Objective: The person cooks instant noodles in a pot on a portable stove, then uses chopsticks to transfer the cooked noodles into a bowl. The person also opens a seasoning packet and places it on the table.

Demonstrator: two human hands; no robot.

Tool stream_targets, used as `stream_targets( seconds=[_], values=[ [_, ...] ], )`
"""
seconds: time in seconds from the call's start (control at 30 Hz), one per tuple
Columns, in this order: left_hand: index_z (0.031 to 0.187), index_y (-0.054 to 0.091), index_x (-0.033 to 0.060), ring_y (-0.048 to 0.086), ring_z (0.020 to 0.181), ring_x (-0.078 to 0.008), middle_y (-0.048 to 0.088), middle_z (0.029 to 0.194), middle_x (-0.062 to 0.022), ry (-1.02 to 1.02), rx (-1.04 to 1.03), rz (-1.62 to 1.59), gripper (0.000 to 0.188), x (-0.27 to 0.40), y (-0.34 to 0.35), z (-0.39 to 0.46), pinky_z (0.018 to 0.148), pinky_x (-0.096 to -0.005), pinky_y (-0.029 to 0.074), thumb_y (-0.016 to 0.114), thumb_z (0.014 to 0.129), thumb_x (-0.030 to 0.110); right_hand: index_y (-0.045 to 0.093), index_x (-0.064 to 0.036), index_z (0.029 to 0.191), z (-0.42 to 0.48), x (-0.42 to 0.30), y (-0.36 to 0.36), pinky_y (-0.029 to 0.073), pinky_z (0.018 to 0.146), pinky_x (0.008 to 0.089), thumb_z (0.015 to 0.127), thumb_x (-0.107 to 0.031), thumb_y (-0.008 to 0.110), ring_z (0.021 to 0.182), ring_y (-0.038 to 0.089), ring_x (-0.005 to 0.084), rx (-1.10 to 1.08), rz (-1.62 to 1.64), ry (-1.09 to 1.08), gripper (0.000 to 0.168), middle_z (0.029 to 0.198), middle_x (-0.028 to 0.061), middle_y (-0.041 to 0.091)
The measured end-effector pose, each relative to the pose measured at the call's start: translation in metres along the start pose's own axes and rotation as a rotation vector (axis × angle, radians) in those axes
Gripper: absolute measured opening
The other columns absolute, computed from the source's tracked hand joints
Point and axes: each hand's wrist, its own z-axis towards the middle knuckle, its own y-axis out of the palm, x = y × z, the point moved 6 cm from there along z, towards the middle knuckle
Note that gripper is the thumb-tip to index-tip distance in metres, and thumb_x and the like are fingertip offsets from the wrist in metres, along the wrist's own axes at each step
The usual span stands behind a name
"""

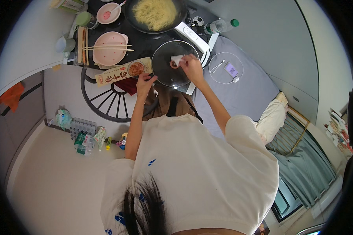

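My right hand [192, 69] pinches a crumpled white tissue [177, 58] against the ring-shaped knob [173, 65] of a glass pan lid [164, 75]. The lid lies on the black tabletop, close to its front edge. My left hand [145, 85] is at that edge, thumb and fingers apart, by the lower side of a long printed food packet [122, 72] and just left of the lid. Whether its fingertips touch the packet is hard to tell. Beyond the lid stands an electric pan [131, 20] with a white handle [192, 36], holding cooked noodles [155, 14].
Wooden chopsticks [114, 45] lie across a pink dish [106, 60]. Behind it are a pink bowl [101, 13] with a spoon and a green-lidded jar [83, 19]. A plastic bottle [219, 27] lies at right. A phone [231, 70] with its cable rests on the bed [247, 88].
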Motion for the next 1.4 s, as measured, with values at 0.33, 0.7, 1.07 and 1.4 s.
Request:
stream_targets(
  seconds=[0.33,0.7,1.07,1.4],
  values=[
    [0.101,0.063,0.0047,0.062,0.079,-0.0195,0.065,0.091,-0.0104,0.230,0.022,-0.032,0.024,0.022,0.005,0.020,0.073,-0.0292,0.046,0.055,0.085,0.021,0.063,0.000,0.088,0.089,-0.029,0.057,0.045,0.071,0.0388,0.074,-0.009,0.054,0.085,0.056,0.0298,0.015,-0.538,-0.185,0.020,0.089,0.0130,0.060],
    [0.088,0.064,0.0085,0.063,0.075,-0.0242,0.064,0.081,-0.0088,0.365,0.054,0.245,0.017,0.022,0.013,0.021,0.064,-0.0346,0.046,0.056,0.083,0.023,0.067,-0.006,0.085,0.109,-0.013,0.075,0.047,0.075,0.0401,0.076,-0.017,0.055,0.096,0.056,0.0310,-0.274,-0.758,-0.033,0.019,0.088,0.0113,0.063],
    [0.089,0.061,0.0041,0.063,0.068,-0.0255,0.065,0.076,-0.0106,0.285,0.113,0.107,0.018,-0.014,0.005,0.006,0.061,-0.0327,0.047,0.055,0.084,0.020,0.060,-0.002,0.096,0.124,0.025,0.111,0.044,0.072,0.0422,0.079,-0.014,0.050,0.092,0.054,0.0312,0.011,-0.804,-0.065,0.023,0.096,0.0128,0.059],
    [0.094,0.059,-0.0019,0.058,0.072,-0.0131,0.065,0.082,-0.0094,0.138,0.024,-0.192,0.017,-0.033,-0.044,-0.012,0.068,-0.0246,0.046,0.051,0.088,0.012,0.066,-0.004,0.087,0.102,-0.017,0.148,0.034,0.077,0.0429,0.074,-0.017,0.054,0.094,0.047,0.0294,-0.231,-0.627,-0.341,0.021,0.094,0.0102,0.060]
  ],
)
